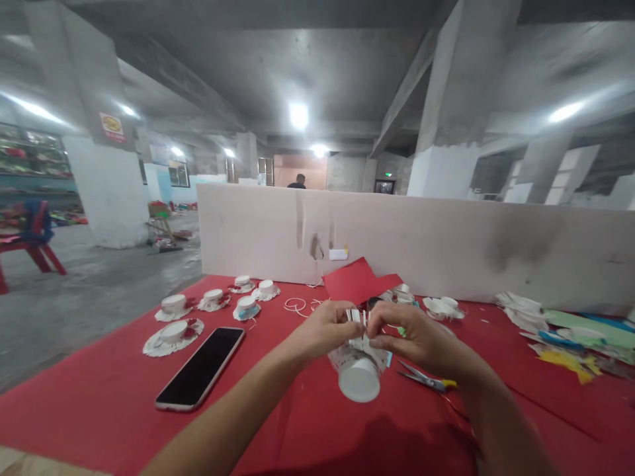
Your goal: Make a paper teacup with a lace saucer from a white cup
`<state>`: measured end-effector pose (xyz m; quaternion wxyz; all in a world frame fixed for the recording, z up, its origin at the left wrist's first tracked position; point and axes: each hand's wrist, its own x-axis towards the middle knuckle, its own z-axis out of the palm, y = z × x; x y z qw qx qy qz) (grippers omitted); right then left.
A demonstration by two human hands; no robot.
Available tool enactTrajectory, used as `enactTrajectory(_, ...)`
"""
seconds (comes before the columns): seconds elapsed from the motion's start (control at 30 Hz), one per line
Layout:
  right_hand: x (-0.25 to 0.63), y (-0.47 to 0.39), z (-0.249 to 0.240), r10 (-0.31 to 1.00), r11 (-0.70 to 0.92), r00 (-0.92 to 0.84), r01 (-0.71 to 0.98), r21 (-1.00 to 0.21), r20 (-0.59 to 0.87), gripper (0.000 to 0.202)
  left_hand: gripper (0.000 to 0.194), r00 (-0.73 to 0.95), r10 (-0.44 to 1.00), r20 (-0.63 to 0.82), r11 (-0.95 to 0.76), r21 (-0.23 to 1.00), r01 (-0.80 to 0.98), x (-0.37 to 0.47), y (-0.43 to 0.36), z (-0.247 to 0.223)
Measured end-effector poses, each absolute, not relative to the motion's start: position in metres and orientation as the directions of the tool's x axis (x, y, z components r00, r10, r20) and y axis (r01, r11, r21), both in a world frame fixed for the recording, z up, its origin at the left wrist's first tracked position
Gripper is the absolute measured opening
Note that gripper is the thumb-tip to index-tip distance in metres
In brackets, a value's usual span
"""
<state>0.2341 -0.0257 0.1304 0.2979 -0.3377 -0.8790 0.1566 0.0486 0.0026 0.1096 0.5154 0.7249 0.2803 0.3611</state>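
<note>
Head view: forward, down, close over table (99,396).

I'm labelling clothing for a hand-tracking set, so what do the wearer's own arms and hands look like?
The slim left forearm and right forearm show no sleeve up to the picture's lower edge. The left hand and right hand are ungloved. No watch, bracelet or marking shows; rings can't be ruled out, as the fingers are partly hidden.
</note>
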Motion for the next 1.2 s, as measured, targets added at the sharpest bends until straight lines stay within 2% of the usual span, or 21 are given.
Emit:
enactTrajectory(0.17, 0.232, -0.023, 0.128, 0.768, 0.626, -0.517, 0.479, -0.615, 0.378, 0.007, 0.009, 0.496, 0.816, 0.296, -0.423, 0.891, 0.164, 0.049, 0.003, 0.11)
enactTrajectory(0.37, 0.229, -0.016, 0.122, 0.828, 0.523, -0.441, 0.385, -0.761, 0.346, 0.009, 0.01, 0.423, 0.796, 0.434, -0.541, 0.823, 0.172, 0.05, 0.001, 0.106)
enactTrajectory(0.63, 0.229, -0.018, 0.124, 0.853, 0.495, -0.402, 0.421, -0.76, 0.333, 0.007, 0.008, 0.405, 0.731, 0.549, -0.664, 0.708, 0.241, 0.051, -0.005, 0.107)
enactTrajectory(0.73, 0.234, -0.019, 0.125, 0.836, 0.5, -0.424, 0.326, -0.802, 0.348, 0.012, 0.009, 0.426, 0.707, 0.564, -0.689, 0.685, 0.236, 0.05, -0.002, 0.107)
enactTrajectory(0.87, 0.239, -0.017, 0.126, 0.86, 0.426, -0.395, 0.205, -0.881, 0.324, 0.024, 0.01, 0.43, 0.707, 0.561, -0.687, 0.69, 0.228, 0.05, 0.001, 0.106)
enactTrajectory(1.2, 0.237, -0.006, 0.119, 0.862, 0.4, -0.439, 0.284, -0.871, 0.253, 0.031, 0.011, 0.443, 0.709, 0.549, -0.688, 0.675, 0.265, 0.049, 0.001, 0.105)
